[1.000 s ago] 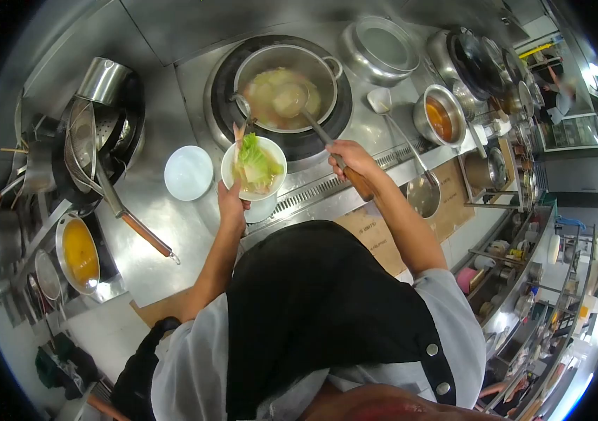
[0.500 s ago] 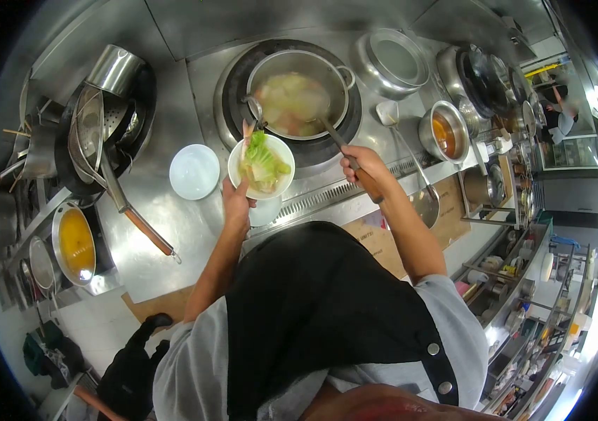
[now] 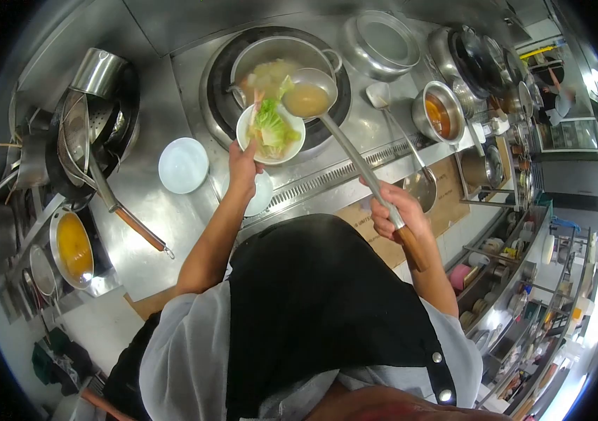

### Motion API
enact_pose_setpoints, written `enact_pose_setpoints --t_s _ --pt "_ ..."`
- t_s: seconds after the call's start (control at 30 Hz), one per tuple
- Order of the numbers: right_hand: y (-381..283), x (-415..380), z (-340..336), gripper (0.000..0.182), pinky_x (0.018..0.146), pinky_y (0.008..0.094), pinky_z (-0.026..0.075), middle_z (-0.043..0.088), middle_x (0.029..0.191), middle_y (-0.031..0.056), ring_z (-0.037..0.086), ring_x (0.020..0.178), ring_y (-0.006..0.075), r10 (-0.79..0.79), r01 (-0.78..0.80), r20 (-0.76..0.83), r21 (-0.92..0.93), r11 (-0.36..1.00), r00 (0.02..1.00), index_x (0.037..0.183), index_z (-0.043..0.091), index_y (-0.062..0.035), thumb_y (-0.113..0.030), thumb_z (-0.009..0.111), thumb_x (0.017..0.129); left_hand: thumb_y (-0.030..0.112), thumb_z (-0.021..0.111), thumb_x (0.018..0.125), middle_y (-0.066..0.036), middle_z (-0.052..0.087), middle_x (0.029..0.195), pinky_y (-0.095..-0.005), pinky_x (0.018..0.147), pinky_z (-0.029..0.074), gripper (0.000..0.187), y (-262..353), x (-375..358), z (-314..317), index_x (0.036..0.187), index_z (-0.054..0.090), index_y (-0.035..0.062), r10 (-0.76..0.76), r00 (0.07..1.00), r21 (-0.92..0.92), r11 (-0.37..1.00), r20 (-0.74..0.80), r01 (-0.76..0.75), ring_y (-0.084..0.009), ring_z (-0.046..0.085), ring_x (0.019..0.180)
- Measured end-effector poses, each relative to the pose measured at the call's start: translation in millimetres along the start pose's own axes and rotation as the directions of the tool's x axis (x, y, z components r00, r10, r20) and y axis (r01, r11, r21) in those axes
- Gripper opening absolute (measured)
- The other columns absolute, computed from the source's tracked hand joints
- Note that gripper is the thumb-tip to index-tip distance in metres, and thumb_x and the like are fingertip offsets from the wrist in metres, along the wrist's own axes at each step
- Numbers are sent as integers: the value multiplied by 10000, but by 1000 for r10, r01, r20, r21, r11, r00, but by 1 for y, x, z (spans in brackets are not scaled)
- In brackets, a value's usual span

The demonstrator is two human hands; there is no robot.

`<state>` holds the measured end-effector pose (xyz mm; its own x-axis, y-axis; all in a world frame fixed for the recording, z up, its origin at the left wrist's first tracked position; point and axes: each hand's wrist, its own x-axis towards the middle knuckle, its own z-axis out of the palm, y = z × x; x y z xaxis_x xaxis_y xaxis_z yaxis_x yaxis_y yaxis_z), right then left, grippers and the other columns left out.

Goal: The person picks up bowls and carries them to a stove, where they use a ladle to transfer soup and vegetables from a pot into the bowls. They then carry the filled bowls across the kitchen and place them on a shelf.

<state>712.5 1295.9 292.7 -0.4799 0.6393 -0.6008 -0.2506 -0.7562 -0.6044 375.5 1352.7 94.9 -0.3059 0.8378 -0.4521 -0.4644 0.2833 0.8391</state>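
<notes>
My left hand [image 3: 244,167] is closed on the edge of a white bowl [image 3: 292,151] that holds green leafy vegetables [image 3: 269,126] and a pinkish piece. With my right hand [image 3: 396,210] I grip the long handle of a ladle [image 3: 307,98] full of yellowish broth. The ladle's cup is at the bowl's upper right, over the near rim of a large pot [image 3: 281,48] of soup on the round burner. A second utensil leans at the pot's left side.
An upturned-looking white bowl [image 3: 183,165] and a partly hidden white dish [image 3: 261,194] are on the steel counter. A spatula [image 3: 379,97], a pan of orange sauce [image 3: 440,116] and stacked metal pans [image 3: 383,45] lie right. Strainers [image 3: 76,133] and a yellow-liquid pan [image 3: 74,247] stand left. Another person's arm [image 3: 102,405] shows lower left.
The ladle has come up out of the pot with broth in it, and my right hand has moved down and right. The held bowl has shifted slightly up and right.
</notes>
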Motion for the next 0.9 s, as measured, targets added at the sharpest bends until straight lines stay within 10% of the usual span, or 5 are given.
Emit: enact_pose_setpoints --t_s 0.3,0.47,0.6,0.73,0.9 --pt "24 -15 -4 512 565 277 501 584 804 34 586 658 116 -23 -24 -107 -413 910 994 1534 497 -52 -217 586 1057 352 682 1027 -56 667 940 -265 475 434 506 -9 3 28 1400 494 67 -24 999 23 999 40 23 -115 568 603" --pt "24 -23 -17 610 1013 295 478 674 1282 153 621 1182 185 -255 97 -77 -792 603 964 1587 442 -23 -119 642 1018 362 683 1028 -46 651 882 -262 467 447 509 -14 0 36 1401 493 74 -10 999 40 999 35 9 -110 553 561" --pt "29 -19 -54 630 1168 353 389 568 1514 224 513 1407 242 -380 241 -12 -754 611 925 1597 429 -15 -93 656 1014 341 668 1042 -43 646 872 -259 470 448 457 -20 3 46 1373 500 76 12 999 10 1000 32 -13 -109 550 555" --pt "34 -19 -100 626 886 305 529 695 1169 139 670 1024 193 -465 361 2 -634 684 885 1601 430 -21 -67 646 1015 297 621 1073 -42 657 913 -254 496 447 367 -26 -8 62 1345 507 78 16 999 -100 995 46 -11 -106 565 597" --pt "9 -20 -139 610 526 220 410 541 760 -14 488 572 63 -311 256 -148 -302 918 939 1599 445 -49 -54 626 1017 259 571 1097 -34 670 988 -256 517 445 302 -30 -33 87 1338 523 83 40 998 -199 979 44 -30 -100 580 651"
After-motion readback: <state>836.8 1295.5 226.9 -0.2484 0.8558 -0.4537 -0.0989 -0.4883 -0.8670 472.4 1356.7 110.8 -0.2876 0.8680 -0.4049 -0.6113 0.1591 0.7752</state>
